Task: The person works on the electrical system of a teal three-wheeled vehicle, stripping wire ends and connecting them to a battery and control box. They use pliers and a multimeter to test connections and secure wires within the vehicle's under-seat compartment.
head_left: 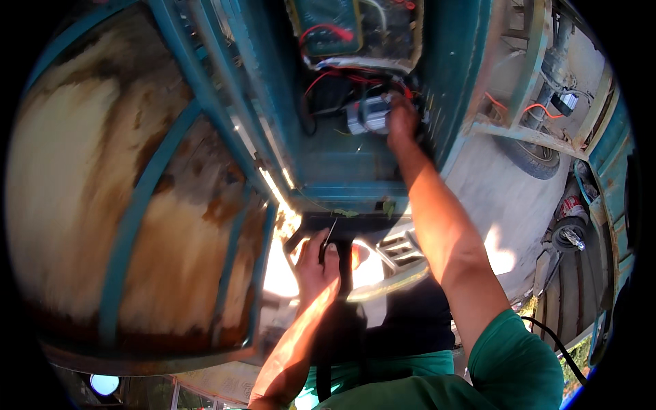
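My right hand (402, 121) reaches into a blue-green metal compartment (352, 164) and is closed on the right end of a silver, ribbed metal box (367, 115), seemingly an electrical controller. Red and black wires (348, 76) run behind and beside this box. Lower down, outside the compartment's near edge, my left hand (318, 270) is closed around a slim dark tool (328, 239) with a thin tip pointing up. Its exact kind is too small to tell.
Beyond the silver box lies a blue-green multimeter (331, 31) with a red lead. A stained panel door (82, 184) with blue-green framing stands at left. To the right are a metal frame (529, 137), a wheel (529, 157) and an orange cable (543, 109).
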`<action>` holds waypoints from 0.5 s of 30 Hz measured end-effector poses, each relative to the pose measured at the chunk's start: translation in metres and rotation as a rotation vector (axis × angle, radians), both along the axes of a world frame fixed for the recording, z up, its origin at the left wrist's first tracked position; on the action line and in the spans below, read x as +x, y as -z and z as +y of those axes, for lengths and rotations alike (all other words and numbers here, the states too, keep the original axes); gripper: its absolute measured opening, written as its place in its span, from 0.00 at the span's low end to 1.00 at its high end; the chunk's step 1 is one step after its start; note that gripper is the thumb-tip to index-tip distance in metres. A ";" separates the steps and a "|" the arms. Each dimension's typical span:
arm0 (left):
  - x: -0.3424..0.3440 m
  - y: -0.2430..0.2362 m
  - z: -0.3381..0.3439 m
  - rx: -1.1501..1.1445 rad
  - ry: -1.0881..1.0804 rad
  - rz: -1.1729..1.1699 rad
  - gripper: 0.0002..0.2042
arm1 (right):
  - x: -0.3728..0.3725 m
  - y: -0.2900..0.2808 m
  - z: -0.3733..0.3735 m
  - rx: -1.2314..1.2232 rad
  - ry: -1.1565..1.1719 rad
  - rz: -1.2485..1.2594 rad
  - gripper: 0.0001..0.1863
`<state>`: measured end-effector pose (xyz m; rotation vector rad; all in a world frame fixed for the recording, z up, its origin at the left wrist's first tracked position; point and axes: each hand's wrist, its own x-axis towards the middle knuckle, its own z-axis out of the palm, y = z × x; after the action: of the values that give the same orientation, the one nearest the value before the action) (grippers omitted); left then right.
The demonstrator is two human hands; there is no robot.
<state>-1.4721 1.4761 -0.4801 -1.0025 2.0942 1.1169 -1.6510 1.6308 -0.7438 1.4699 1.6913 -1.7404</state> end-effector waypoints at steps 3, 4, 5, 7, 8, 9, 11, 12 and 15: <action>-0.050 0.017 0.031 0.224 -0.210 0.022 0.16 | 0.006 0.015 0.006 0.059 -0.063 -0.011 0.14; -0.062 0.031 0.038 0.286 -0.236 0.081 0.16 | 0.008 0.024 0.010 0.107 -0.114 0.016 0.14; -0.075 0.045 0.044 0.237 -0.199 0.121 0.15 | 0.009 0.026 0.009 0.138 -0.120 0.015 0.14; -0.099 0.077 0.051 0.257 -0.197 0.155 0.14 | 0.012 0.028 0.004 0.200 -0.129 0.013 0.15; -0.106 0.092 0.052 0.260 -0.200 0.171 0.13 | 0.011 0.017 -0.001 0.196 -0.146 0.042 0.15; -0.111 0.107 0.051 0.239 -0.192 0.193 0.13 | 0.009 0.007 -0.005 0.192 -0.162 0.071 0.15; -0.117 0.134 0.054 0.222 -0.171 0.231 0.11 | 0.012 0.001 0.000 0.187 -0.166 0.107 0.15; -0.118 0.145 0.054 0.239 -0.179 0.191 0.11 | 0.014 0.004 0.001 0.173 -0.158 0.121 0.14; -0.117 0.175 0.055 0.297 -0.208 0.127 0.11 | 0.017 0.013 0.001 0.116 -0.122 0.153 0.14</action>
<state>-1.5894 1.5316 -0.6551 -1.0416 1.8745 1.5800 -1.6341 1.6315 -0.7570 1.2777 1.9463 -1.7553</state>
